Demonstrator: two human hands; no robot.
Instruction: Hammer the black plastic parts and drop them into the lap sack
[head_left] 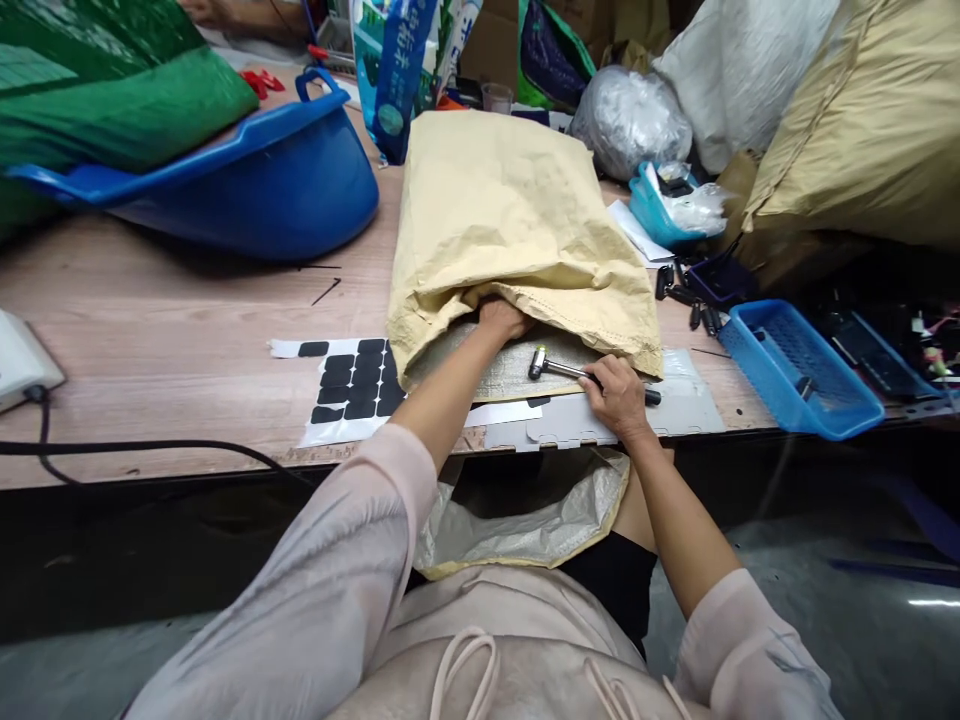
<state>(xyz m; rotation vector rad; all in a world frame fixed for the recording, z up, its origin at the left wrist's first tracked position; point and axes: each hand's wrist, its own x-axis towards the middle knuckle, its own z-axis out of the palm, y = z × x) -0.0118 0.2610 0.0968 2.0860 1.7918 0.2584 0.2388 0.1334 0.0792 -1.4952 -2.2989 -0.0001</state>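
A large yellow woven sack [502,200] lies on the table with its mouth facing me. My left hand [504,318] reaches into that mouth; its fingers are hidden under the fabric. At the sack's lower right edge my right hand [616,392] is closed around the handle of a small hammer [559,368]. The hammer head points left, above the sack's silvery inner lining [495,375]. Beneath the sack's front edge lie a flat grey sheet [570,425] and a white sheet with several black stickers [352,385].
To the left stand a blue scoop-shaped basin [262,180] and a green sack [112,90]. On the right are a blue plastic basket [799,365], a small teal basket [660,205] and several black parts [682,292]. Another open sack [517,540] hangs below the table edge [187,470].
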